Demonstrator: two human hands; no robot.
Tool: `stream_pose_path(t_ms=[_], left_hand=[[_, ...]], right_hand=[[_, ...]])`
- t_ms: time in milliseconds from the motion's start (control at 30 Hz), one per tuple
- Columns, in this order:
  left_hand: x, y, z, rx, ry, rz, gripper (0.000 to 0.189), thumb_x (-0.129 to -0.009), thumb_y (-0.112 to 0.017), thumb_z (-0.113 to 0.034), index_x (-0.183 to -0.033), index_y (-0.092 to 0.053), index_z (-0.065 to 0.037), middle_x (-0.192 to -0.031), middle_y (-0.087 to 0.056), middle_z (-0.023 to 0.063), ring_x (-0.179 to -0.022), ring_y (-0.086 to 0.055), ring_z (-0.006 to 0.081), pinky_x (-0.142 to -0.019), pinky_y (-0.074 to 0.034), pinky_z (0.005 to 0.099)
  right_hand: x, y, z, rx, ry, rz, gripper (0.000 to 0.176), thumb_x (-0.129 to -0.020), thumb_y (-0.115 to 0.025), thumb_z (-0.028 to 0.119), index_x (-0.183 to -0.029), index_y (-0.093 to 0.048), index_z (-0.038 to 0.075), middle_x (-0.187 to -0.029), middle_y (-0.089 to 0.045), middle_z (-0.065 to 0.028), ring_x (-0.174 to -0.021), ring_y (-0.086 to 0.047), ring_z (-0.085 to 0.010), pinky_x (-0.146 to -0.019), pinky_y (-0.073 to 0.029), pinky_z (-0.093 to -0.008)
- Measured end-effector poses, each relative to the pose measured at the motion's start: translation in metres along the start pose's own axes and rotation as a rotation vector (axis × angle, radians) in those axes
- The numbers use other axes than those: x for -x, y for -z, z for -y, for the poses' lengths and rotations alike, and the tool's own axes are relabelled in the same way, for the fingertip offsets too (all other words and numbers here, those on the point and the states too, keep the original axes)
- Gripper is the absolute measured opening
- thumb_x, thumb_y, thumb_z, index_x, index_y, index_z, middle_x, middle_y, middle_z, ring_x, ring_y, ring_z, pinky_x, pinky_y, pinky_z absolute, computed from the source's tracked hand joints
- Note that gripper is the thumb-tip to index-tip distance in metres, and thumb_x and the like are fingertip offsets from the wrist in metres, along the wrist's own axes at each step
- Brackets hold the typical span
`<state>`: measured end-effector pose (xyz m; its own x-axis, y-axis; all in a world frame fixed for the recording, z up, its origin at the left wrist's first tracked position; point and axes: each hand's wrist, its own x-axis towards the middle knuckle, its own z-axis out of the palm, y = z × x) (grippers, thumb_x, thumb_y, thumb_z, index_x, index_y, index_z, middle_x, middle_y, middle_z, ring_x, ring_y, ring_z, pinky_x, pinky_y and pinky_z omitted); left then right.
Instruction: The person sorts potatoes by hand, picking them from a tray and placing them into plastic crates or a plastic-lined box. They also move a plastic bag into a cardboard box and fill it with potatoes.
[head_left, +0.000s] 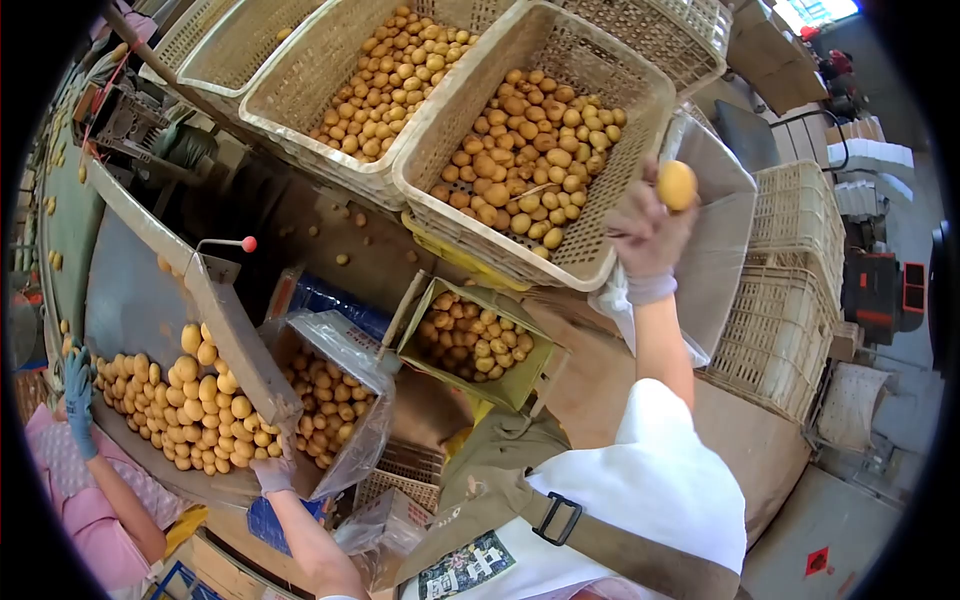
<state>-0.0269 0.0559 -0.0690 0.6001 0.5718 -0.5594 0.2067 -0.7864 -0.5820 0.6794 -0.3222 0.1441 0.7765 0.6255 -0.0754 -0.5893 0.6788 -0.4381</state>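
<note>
R hand (pixel 648 228) grips yellow pc (pixel 677 185) rt of crate (pixel 640 115); L hand (pixel 273 470) by pile (pixel 195 410) lower-left of it, grip unclear; apron label (pixel 466 568) illegible.

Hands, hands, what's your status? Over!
Right hand: holding one round yellow piece. Left hand: at the heap's edge. Nearby: co-worker's gloved hand, across the heap.

The right arm (pixel 664 340) was extended forward, bare from the white sleeve to the wrist; the right hand (pixel 648 228), pale-gloved and partly blurred, had its fingers bent in a grip. The left arm (pixel 315 540) reached forward and leftward, the left hand (pixel 274 470) likewise gloved, its fingers indistinct.
</note>
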Motion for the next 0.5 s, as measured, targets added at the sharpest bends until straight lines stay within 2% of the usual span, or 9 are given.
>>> stream_pose_path(t_ms=[67, 100, 167, 200, 300, 333, 400, 433, 500], left_hand=[[-0.005, -0.024, 0.001, -0.509, -0.131, -0.176, 0.056, -0.099, -0.039, -0.048, -0.143, -0.05, -0.016, -0.106, -0.072, 0.0102, -0.089, -0.069, 0.0285, -0.069, -0.053, 0.0487], [-0.011, -0.037, 0.001, -0.844, -0.178, -0.338, 0.056, -0.099, -0.04, -0.048, -0.144, -0.05, -0.016, -0.106, -0.072, 0.0107, -0.088, -0.07, 0.0285, -0.068, -0.054, 0.0487], [0.0, 0.009, 0.004, 0.298, 0.059, 0.11, 0.054, -0.1, -0.039, -0.042, -0.148, -0.045, -0.019, -0.085, -0.074, 0.0094, -0.066, -0.069, 0.0303, -0.058, -0.05, 0.0501], [0.0, -0.021, 0.005, 0.038, -0.047, -0.083, 0.056, -0.098, -0.039, -0.033, -0.153, -0.035, -0.025, -0.068, -0.07, 0.0065, -0.047, -0.06, 0.0295, -0.05, -0.044, 0.0472], [-0.004, 0.054, 0.0, 0.301, 0.037, 0.433, 0.059, -0.097, -0.042, -0.045, -0.153, -0.029, -0.035, -0.144, -0.055, -0.0024, -0.119, -0.06, 0.0264, -0.063, -0.046, 0.0563], [-0.007, 0.006, -0.012, 0.299, 0.117, 0.194, 0.053, -0.099, -0.037, -0.044, -0.151, -0.034, -0.037, -0.151, -0.049, 0.0, -0.122, -0.059, 0.0234, -0.061, -0.044, 0.057], [0.002, 0.074, -0.005, 0.416, 0.11, 0.328, 0.058, -0.098, -0.041, -0.054, -0.15, -0.041, -0.027, -0.156, -0.042, 0.0019, -0.142, -0.04, 0.0248, -0.093, -0.045, 0.0623], [-0.002, 0.034, -0.018, 1.094, 0.321, -0.098, 0.064, -0.095, -0.05, -0.057, -0.147, -0.048, -0.02, -0.156, -0.042, 0.0017, -0.143, -0.039, 0.0282, -0.11, -0.038, 0.0541], [0.017, 0.09, -0.012, 1.341, 0.28, -0.382, 0.067, -0.091, -0.056, -0.057, -0.144, -0.051, -0.017, -0.154, -0.044, 0.0027, -0.145, -0.035, 0.0285, -0.12, -0.022, 0.0504]], right_hand=[[0.032, -0.002, 0.004, 0.057, 0.137, -0.208, 0.092, -0.08, -0.052, 0.082, -0.141, -0.05, 0.012, -0.075, -0.058, 0.0083, -0.052, -0.039, -0.0022, -0.052, -0.038, -0.0185], [0.045, -0.006, -0.015, 0.153, 0.099, -0.21, 0.091, -0.088, -0.046, 0.078, -0.148, -0.04, 0.01, -0.077, -0.054, 0.0103, -0.05, -0.034, -0.0001, -0.05, -0.034, -0.0171], [0.056, -0.008, -0.065, 0.203, -0.144, 0.014, 0.09, -0.089, -0.036, 0.081, -0.144, -0.043, 0.011, -0.068, -0.052, 0.0082, -0.048, -0.036, -0.0042, -0.046, -0.034, -0.0208], [0.065, -0.026, -0.092, 0.313, -0.235, 0.028, 0.079, -0.094, -0.036, 0.073, -0.139, -0.049, 0.011, -0.069, -0.055, 0.0038, -0.048, -0.04, -0.0068, -0.046, -0.038, -0.0224], [0.088, -0.082, -0.168, 0.49, -0.74, 0.051, 0.055, -0.104, -0.042, 0.051, -0.136, -0.054, 0.008, -0.077, -0.064, -0.0043, -0.056, -0.056, -0.0136, -0.054, -0.049, -0.0263], [0.099, -0.083, -0.198, 0.634, -0.748, 0.199, 0.051, -0.103, -0.048, 0.044, -0.137, -0.053, 0.007, -0.082, -0.066, -0.0046, -0.063, -0.059, -0.0152, -0.06, -0.051, -0.0278], [0.125, -0.097, -0.246, 1.005, -0.652, 0.534, 0.051, -0.098, -0.061, 0.035, -0.138, -0.052, 0.005, -0.095, -0.07, -0.0077, -0.082, -0.065, -0.0198, -0.076, -0.052, -0.0336], [0.138, -0.106, -0.262, 1.182, -0.497, 0.718, 0.05, -0.095, -0.064, 0.036, -0.134, -0.056, 0.006, -0.101, -0.069, -0.0132, -0.09, -0.065, -0.0279, -0.08, -0.051, -0.0393], [0.151, -0.127, -0.291, 1.552, -0.238, 1.095, 0.048, -0.091, -0.067, 0.027, -0.133, -0.057, 0.004, -0.11, -0.068, -0.0157, -0.095, -0.065, -0.0316, -0.085, -0.051, -0.041]])
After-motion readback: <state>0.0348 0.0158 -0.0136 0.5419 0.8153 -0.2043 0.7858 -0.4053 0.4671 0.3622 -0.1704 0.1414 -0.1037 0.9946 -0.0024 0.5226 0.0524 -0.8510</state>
